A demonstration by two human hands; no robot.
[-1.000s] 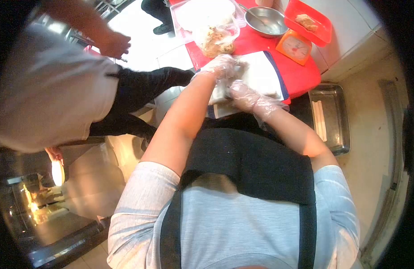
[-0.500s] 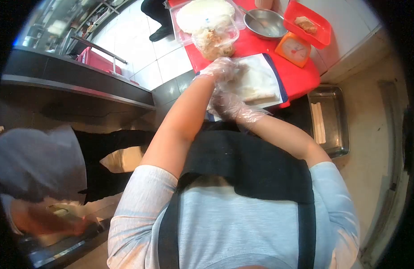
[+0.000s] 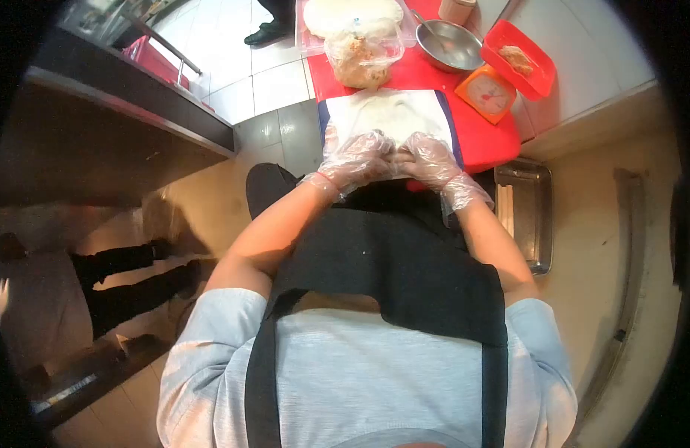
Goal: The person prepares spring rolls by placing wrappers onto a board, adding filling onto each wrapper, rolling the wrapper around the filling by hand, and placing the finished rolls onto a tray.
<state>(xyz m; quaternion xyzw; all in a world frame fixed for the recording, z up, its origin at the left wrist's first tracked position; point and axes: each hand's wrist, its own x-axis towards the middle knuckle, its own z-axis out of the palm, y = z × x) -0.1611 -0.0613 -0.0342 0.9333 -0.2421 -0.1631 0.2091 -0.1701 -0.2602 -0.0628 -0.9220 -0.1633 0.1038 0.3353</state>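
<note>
Pale, soft dough (image 3: 393, 116) lies on a white mat with dark blue side edges (image 3: 445, 112), on a red table. My left hand (image 3: 356, 160), in a clear plastic glove, is closed at the near edge of the dough with its fingers curled. Close beside it, my right hand (image 3: 432, 159), gloved the same way, has its fingers bent onto that edge too. Both hands seem to grip the dough there, though the fingertips are partly hidden.
Beyond the mat sit a bag of crumbly tan filling (image 3: 360, 63) and a clear tub (image 3: 311, 37) with a large dough mass. A metal bowl (image 3: 449, 48), an orange scale (image 3: 488, 93) and a red tray (image 3: 535, 82) stand right. A metal pan (image 3: 535, 224) lies lower; another person (image 3: 46, 299) is left.
My left hand has come down towards me from the mat's far left. My right hand has shifted right. The dough now lies more centrally before me, and the view has turned slightly.
</note>
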